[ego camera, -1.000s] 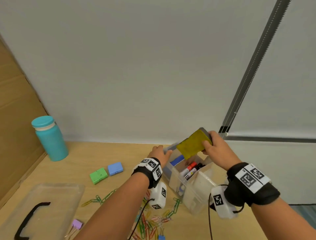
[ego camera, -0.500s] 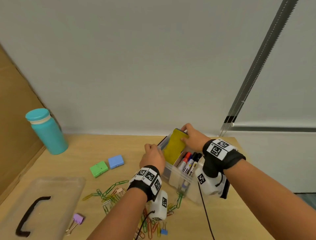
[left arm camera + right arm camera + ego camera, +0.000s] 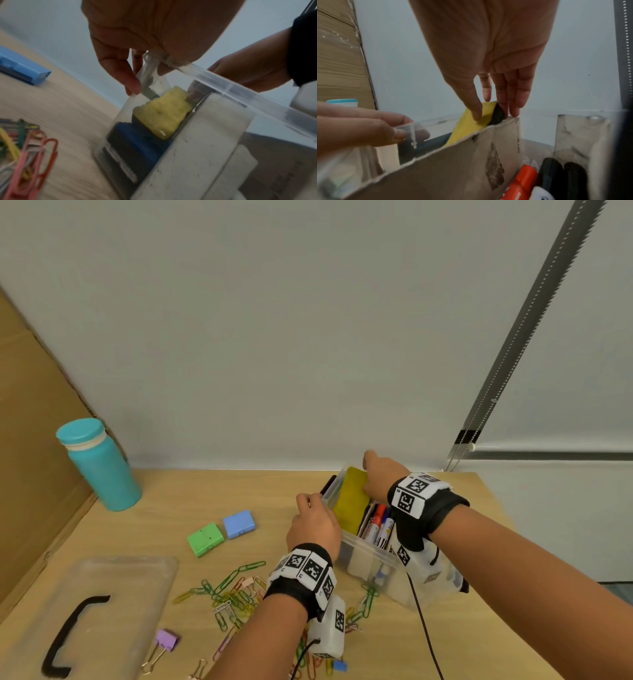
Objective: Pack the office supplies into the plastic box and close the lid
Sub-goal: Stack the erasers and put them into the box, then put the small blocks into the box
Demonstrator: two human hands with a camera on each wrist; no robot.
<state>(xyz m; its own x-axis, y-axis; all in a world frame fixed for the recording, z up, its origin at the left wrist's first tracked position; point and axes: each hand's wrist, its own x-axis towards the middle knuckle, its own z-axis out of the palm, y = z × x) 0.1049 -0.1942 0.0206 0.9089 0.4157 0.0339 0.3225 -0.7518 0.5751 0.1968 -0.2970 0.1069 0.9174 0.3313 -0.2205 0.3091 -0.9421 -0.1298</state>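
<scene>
A clear plastic box (image 3: 364, 558) stands on the wooden table. My left hand (image 3: 313, 503) pinches its near-left rim (image 3: 240, 89), thumb outside the wall. My right hand (image 3: 368, 470) reaches in from above and pinches the top end of a yellow-faced eraser (image 3: 351, 501) between thumb and fingers (image 3: 513, 102). The eraser (image 3: 467, 128) stands upright in the left compartment beside a cardboard divider (image 3: 453, 162), above a dark blue item (image 3: 137, 142). Markers (image 3: 378, 522) fill the compartment to its right. The clear lid (image 3: 137, 577) with a black handle lies at the near left.
Coloured paper clips (image 3: 233, 594) lie scattered in front of the box. A green case (image 3: 205, 539) and a blue case (image 3: 239, 523) sit left of it, with a purple binder clip (image 3: 167, 640) nearer me. A teal bottle (image 3: 99, 467) stands far left by a cardboard panel.
My right hand has brought the eraser down from above the box into the left compartment and stood it upright. My left hand has stayed at the box's rim.
</scene>
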